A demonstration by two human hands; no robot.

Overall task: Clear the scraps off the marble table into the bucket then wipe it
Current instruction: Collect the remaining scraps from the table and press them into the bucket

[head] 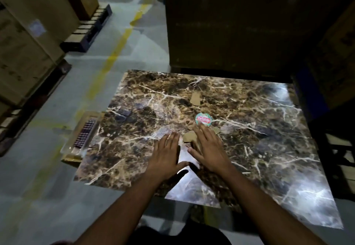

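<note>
The brown marble table [249, 148] fills the middle of the head view. My left hand [166, 155] lies flat on it with straight fingers. My right hand [208, 146] is flat too, its palm over a pile of tan cardboard scraps [189, 137] that shows between the two hands. A small cardboard bit [216, 130] peeks out at the right of my fingers. A round green and red sticker [203, 119] lies just beyond my right fingertips. Another tan cardboard scrap [195, 98] lies farther back. No bucket is in view.
A clear plastic box [82, 135] with dark rows inside sits on the floor by the table's left edge. Stacked cardboard boxes [28, 39] on pallets line the left. A tall dark box [230, 24] stands behind the table. A yellow floor line [115, 52] runs away.
</note>
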